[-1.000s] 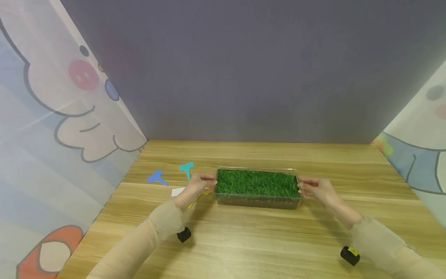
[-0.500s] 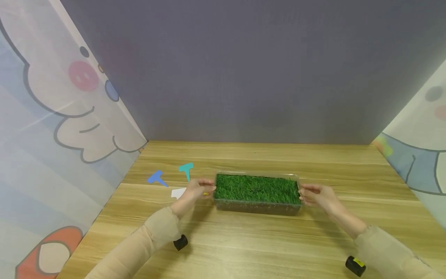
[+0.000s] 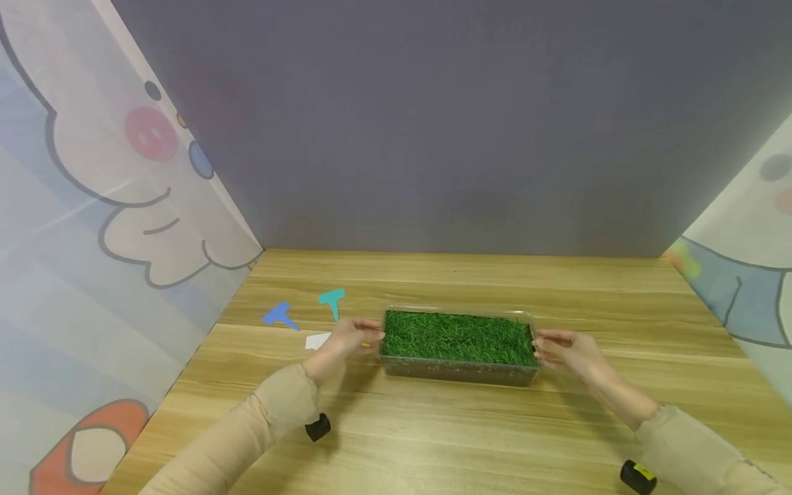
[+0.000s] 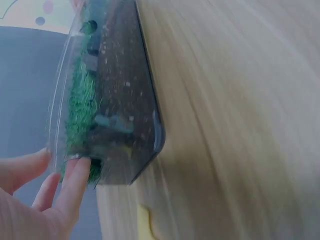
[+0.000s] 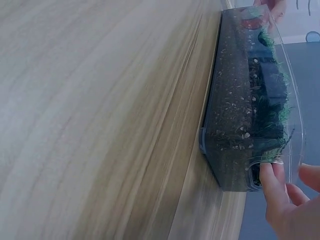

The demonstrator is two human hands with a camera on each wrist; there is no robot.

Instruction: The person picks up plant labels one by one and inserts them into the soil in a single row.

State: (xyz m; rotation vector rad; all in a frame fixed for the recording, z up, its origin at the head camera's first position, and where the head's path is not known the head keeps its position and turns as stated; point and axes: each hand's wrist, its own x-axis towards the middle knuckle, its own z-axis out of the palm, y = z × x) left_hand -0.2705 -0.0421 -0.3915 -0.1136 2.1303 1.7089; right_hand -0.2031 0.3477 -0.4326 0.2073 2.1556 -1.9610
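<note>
A long clear plastic planter box (image 3: 458,372) holds dark soil (image 5: 232,100) topped by a green grass mat (image 3: 458,337). At its left end, my left hand (image 3: 346,340) grips the wall; in the left wrist view, fingers hook into an opening below the rim and the thumb lies at the rim. My right hand (image 3: 577,352) holds the opposite end the same way, its fingertips (image 5: 270,172) inside a handle cutout. In both wrist views the box's base sits at the wooden tabletop.
Left of the box lie T-shaped plant labels: blue (image 3: 280,315), teal (image 3: 333,301), white (image 3: 316,341) and yellow (image 3: 366,344), the last mostly behind the left hand. Black wrist cameras (image 3: 318,427) hang under the sleeves. A grey panel (image 3: 458,137) stands behind the wooden table (image 3: 458,440).
Both hands have drawn the box a little toward me, mostly in the first half second, with a slight shift since. Their grip on its ends stays the same. The labels have not moved.
</note>
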